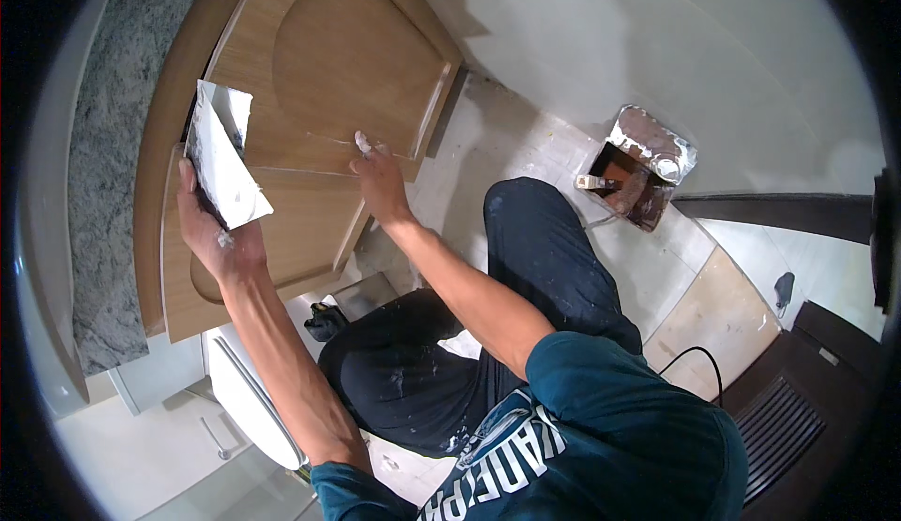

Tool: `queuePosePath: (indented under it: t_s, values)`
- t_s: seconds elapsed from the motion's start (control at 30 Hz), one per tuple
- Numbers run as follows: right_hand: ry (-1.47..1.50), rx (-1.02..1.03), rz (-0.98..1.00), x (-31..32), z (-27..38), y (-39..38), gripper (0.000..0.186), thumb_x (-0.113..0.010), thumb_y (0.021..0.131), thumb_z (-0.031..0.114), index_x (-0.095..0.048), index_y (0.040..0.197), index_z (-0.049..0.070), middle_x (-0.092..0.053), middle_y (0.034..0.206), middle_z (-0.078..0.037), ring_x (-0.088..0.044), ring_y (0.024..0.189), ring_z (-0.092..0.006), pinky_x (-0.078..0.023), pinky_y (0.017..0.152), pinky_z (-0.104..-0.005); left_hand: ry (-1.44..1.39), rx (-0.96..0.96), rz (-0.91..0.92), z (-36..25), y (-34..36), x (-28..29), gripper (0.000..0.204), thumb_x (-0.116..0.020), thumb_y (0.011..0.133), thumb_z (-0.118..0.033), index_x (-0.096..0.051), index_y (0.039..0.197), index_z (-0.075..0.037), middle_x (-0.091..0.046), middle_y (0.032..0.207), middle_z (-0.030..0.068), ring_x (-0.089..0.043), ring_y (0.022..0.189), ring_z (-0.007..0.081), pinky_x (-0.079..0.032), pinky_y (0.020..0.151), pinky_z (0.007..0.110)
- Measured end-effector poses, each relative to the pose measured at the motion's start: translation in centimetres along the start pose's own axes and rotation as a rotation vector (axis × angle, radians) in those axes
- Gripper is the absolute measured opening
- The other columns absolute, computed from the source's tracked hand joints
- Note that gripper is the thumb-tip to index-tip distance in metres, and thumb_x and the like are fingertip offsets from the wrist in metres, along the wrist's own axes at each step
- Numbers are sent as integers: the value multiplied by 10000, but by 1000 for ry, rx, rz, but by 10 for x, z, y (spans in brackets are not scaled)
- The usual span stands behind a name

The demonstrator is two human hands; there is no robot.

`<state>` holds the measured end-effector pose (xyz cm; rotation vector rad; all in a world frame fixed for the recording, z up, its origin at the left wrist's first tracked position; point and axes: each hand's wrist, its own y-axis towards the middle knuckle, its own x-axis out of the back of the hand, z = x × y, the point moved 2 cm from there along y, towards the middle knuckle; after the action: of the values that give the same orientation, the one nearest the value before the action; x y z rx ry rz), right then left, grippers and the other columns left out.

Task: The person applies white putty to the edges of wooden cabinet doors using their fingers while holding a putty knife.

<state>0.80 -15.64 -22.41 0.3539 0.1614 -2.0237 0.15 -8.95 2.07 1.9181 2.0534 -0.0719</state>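
Observation:
My left hand (222, 239) grips a bent piece of white card (223, 160) from below, and a white smear shows near its wrist. The card stands in front of the wooden cabinet doors (347, 42). My right hand (378, 181) reaches to the lower part of these doors, near the seam between them. Its index finger is stretched out, the tip coated in white paste, and the other fingers are partly curled. A thin whitish line (328, 138) runs on the wood beside that fingertip. Whether the fingertip touches the wood I cannot tell.
A grey stone countertop (113, 164) borders the cabinet at left. On the tiled floor to the right sits an open paint-stained container (648, 213) with a brush (598, 183) and a foil-like lid (654, 143). A dark louvred door (779, 422) stands at lower right. A black item (325, 320) lies near my knee.

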Motion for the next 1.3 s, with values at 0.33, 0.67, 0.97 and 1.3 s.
queuePosePath:
  t_s: [0.33,0.67,0.97,1.3]
  values:
    - [-22,-228,-66,-36,4,-15,636,-511,858,181,-339,1427,-45,-490,964,-146,-496,923,-262,-402,850,-340,26,-2,-103,-7,-3,5,327,-482,997,-268,-561,1179,-8,-645,1048,67,-637,894,147,-514,717,284]
    - [-77,-31,14,-23,8,-24,659,-532,845,135,-316,1443,-38,-479,971,-158,-497,842,-265,-425,799,-374,46,-25,-76,-9,-6,-2,322,-483,996,-263,-562,1176,-7,-645,1049,70,-633,904,145,-509,731,280]
    - [-327,143,27,-14,3,-29,674,-526,809,165,-348,1414,-72,-489,846,-182,-494,826,-276,-406,786,-379,10,-19,-57,-5,-4,2,328,-480,997,-258,-559,1181,2,-641,1076,81,-629,942,151,-511,778,286]
    - [-125,-73,31,-20,-6,-22,715,-517,816,220,-301,1411,-111,-518,899,-179,-490,865,-302,-405,793,-418,18,-7,22,3,0,5,336,-468,1000,-262,-551,1191,2,-642,1078,77,-634,930,149,-513,767,283]
